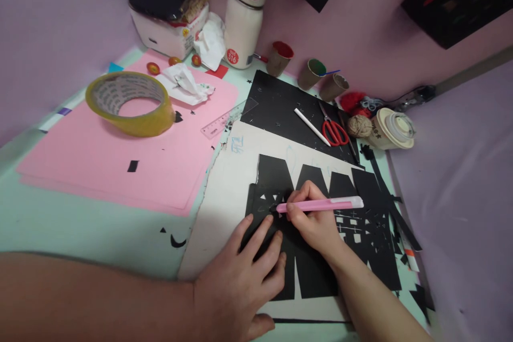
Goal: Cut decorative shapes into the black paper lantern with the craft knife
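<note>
A black paper cutout (276, 179) with tapered flaps along its top and bottom edges lies on a white board (224, 192). My left hand (244, 267) presses flat on its lower left part, fingers outstretched. In my right hand (315, 219) I grip a slim pink pen-shaped craft knife (320, 204), its tip touching the black paper just above my left fingertips. Small triangular holes show beside the tip, though the tip itself is hard to make out. Square and triangular openings pierce the paper's right side, partly behind my right hand.
Pink paper sheets (108, 171) carry a tape roll (160, 117). A clear ruler (228, 117), white stick (312, 127) and red-handled scissors (335, 132) lie beyond the cutout. A bottle (242, 26) and several small cups (279, 59) stand at the back; black scraps (404, 224) lie right.
</note>
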A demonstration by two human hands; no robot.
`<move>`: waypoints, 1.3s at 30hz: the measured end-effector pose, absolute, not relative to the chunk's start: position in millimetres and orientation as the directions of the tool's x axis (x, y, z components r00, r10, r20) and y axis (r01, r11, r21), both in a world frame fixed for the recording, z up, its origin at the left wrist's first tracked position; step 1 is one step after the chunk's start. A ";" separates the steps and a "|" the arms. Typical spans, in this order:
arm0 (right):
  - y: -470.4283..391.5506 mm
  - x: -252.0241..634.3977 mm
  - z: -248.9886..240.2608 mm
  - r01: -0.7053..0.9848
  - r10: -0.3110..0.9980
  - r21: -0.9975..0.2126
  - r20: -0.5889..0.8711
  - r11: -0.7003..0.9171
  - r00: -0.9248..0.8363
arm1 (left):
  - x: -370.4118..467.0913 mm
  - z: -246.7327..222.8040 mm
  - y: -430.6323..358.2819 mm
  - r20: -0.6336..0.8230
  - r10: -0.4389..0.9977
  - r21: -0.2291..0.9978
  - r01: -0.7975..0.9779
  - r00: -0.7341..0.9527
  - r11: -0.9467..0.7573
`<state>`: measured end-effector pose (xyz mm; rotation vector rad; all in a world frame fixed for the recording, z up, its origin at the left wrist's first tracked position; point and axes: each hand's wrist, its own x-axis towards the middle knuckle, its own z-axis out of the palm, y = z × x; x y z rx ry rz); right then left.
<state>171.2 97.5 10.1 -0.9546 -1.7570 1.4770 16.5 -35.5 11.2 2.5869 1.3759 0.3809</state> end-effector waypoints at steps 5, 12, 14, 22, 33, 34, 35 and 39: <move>97.3 173.8 8.6 0.138 0.850 -0.983 0.029 0.119 -0.526 | 16.7 11.0 -35.7 0.136 0.833 0.285 0.784 0.537 -0.552; 97.9 176.1 8.5 0.161 0.844 -0.979 0.023 0.128 -0.536 | 17.0 10.5 -35.9 0.140 0.833 0.285 0.784 0.536 -0.552; 98.0 176.1 8.8 0.175 0.845 -0.976 0.019 0.132 -0.534 | 17.1 10.6 -35.8 0.139 0.834 0.285 0.785 0.535 -0.551; 97.9 175.1 9.4 0.180 0.848 -0.976 0.006 0.120 -0.531 | 16.7 10.8 -35.6 0.138 0.834 0.289 0.784 0.534 -0.550; 98.3 172.7 10.1 0.161 0.864 -0.982 0.006 0.100 -0.503 | 17.0 10.7 -36.4 0.136 0.836 0.289 0.786 0.531 -0.547; 98.4 172.6 10.3 0.170 0.868 -0.980 0.002 0.099 -0.496 | 16.9 10.8 -36.3 0.135 0.835 0.290 0.785 0.533 -0.547; 98.4 172.4 10.5 0.180 0.871 -0.979 -0.002 0.099 -0.491 | 16.8 11.0 -36.2 0.133 0.835 0.291 0.784 0.534 -0.548; 98.9 171.0 11.2 0.204 0.884 -0.973 -0.002 0.105 -0.467 | 16.3 11.1 -35.7 0.130 0.833 0.293 0.782 0.538 -0.551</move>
